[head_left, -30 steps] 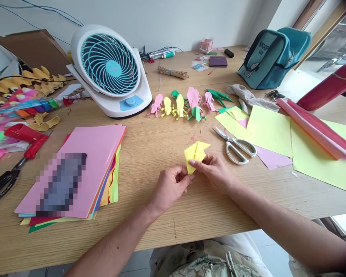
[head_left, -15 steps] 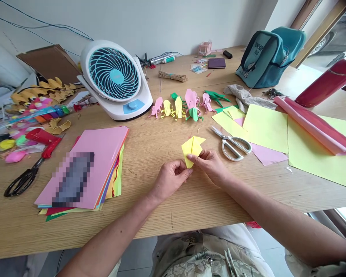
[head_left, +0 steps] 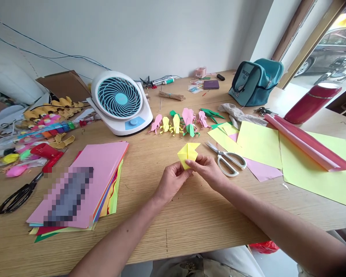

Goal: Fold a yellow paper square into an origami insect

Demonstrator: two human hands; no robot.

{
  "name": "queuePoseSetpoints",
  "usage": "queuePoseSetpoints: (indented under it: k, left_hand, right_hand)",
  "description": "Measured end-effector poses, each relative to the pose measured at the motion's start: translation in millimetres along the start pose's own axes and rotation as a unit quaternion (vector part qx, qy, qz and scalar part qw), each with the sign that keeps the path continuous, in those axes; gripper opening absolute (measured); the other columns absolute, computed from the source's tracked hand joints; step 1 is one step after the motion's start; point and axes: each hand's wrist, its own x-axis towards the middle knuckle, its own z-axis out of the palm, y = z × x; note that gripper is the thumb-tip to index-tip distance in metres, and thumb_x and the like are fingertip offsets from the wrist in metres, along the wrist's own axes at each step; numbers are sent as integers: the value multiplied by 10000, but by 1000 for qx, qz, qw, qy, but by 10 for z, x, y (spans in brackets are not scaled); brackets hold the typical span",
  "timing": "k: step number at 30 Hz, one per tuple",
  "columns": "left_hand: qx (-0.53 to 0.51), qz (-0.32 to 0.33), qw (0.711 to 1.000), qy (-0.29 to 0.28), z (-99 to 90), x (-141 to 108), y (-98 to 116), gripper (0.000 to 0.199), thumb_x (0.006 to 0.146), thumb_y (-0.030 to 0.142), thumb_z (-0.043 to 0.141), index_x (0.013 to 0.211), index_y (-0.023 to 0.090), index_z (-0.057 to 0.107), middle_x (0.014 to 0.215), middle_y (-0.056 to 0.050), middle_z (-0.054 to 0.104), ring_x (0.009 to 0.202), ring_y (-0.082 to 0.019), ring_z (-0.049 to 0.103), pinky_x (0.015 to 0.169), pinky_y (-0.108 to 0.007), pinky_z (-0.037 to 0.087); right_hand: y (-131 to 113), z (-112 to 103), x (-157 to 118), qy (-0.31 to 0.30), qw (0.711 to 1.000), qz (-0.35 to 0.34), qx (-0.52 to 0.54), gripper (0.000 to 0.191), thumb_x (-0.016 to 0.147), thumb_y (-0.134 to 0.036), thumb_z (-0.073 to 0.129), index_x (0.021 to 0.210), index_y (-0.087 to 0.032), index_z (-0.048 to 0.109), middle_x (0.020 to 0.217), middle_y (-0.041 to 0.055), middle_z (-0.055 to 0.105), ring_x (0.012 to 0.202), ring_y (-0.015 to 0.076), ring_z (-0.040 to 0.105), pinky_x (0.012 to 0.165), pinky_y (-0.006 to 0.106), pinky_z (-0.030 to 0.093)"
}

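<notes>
A small folded piece of yellow paper (head_left: 188,151) is held between my two hands above the wooden table. My left hand (head_left: 173,179) pinches its lower left edge between thumb and fingers. My right hand (head_left: 209,171) grips the lower right side, its thumb lying across the front of the paper. The fingertips of both hands nearly meet at the bottom of the fold. White-handled scissors (head_left: 227,157) lie open just right of my right hand. Behind the paper stands a row of folded paper figures (head_left: 176,124) in pink, yellow and green.
A stack of coloured sheets (head_left: 103,161) and black-handled scissors (head_left: 20,197) lie left. A white fan (head_left: 119,102) stands behind. Yellow sheets (head_left: 259,142), a red roll (head_left: 308,144), a red flask (head_left: 311,102) and a teal bag (head_left: 253,84) are right.
The camera view has tilted up, so the table things appear lower. The yellow paper stays in both hands, turned slightly, with my fingers a little shifted on it.
</notes>
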Motion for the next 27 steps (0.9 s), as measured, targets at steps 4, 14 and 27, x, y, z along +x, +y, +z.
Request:
queuePoseSetpoints:
  k: [4,14,27]
  left_hand:
    - [39,11,999,-16,-52,-8,-53,250,828,391,674,877,152,619,692,18,547,620,-90,467,580,-206,376]
    - [-102,-64,993,16,-83,-28,-34,378,735,470,743,891,163,586,712,39,489,576,-60,375,462,-172,257]
    - [-140,-109,983,46,-77,-78,-78,330,705,403,774,868,149,642,694,36,487,553,-46,328,462,-174,215]
  right_hand:
    - [179,-66,-4,5,1000,7,8,382,646,-527,807,716,-168,696,678,10,668,629,131,568,606,262,459]
    - [314,-116,-62,-19,994,-4,-103,363,724,-507,763,673,-169,641,637,-1,597,579,125,494,528,255,380]
    - [317,-108,-100,-76,984,-39,-154,274,761,-451,753,792,-193,664,660,0,615,660,169,567,594,280,451]
